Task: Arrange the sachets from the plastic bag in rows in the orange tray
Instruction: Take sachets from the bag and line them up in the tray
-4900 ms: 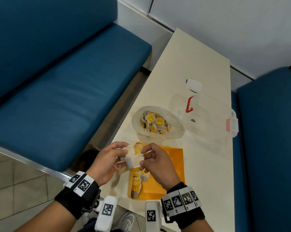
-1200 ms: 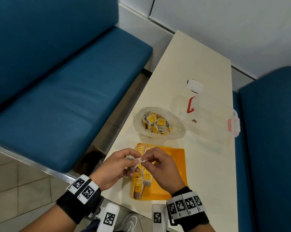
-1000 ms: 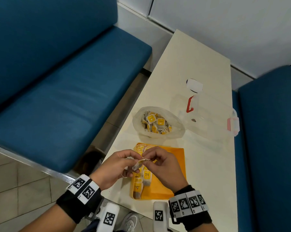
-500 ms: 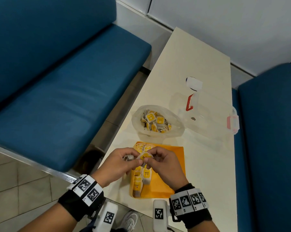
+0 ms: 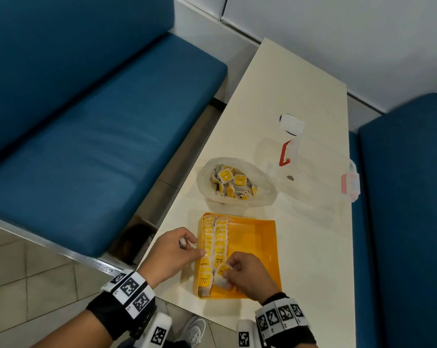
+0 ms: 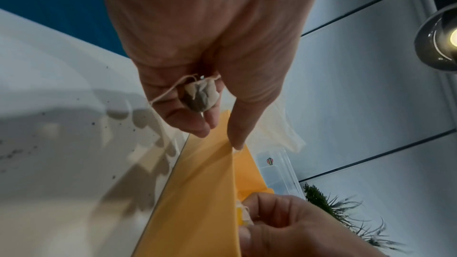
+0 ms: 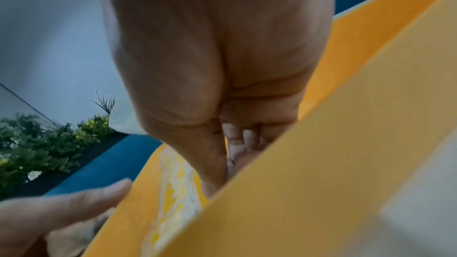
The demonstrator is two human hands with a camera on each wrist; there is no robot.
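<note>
The orange tray [image 5: 257, 249] lies on the table's near end, with two rows of yellow-tagged sachets [image 5: 216, 242] along its left side. My right hand [image 5: 231, 275] pinches one sachet [image 5: 221, 276] at the near end of the second row, inside the tray [image 7: 321, 163]. My left hand [image 5: 187, 244] hovers at the tray's left rim [image 6: 210, 173], curled fingers holding a spare sachet [image 6: 201, 96] with a dangling string, forefinger stretched toward the rim. Beyond the tray sits the open plastic bag [image 5: 260, 179] with several more sachets [image 5: 231, 183].
A clear plastic box with a red latch [image 5: 315, 169] stands right of the bag, a white tag [image 5: 291, 124] behind it. Blue benches [image 5: 99, 134] flank the cream table [image 5: 313, 247]; its left edge is close beside the tray.
The hands were together above the tray working one sachet. They have parted: the right went down into the tray with a sachet, the left drew back to the left rim.
</note>
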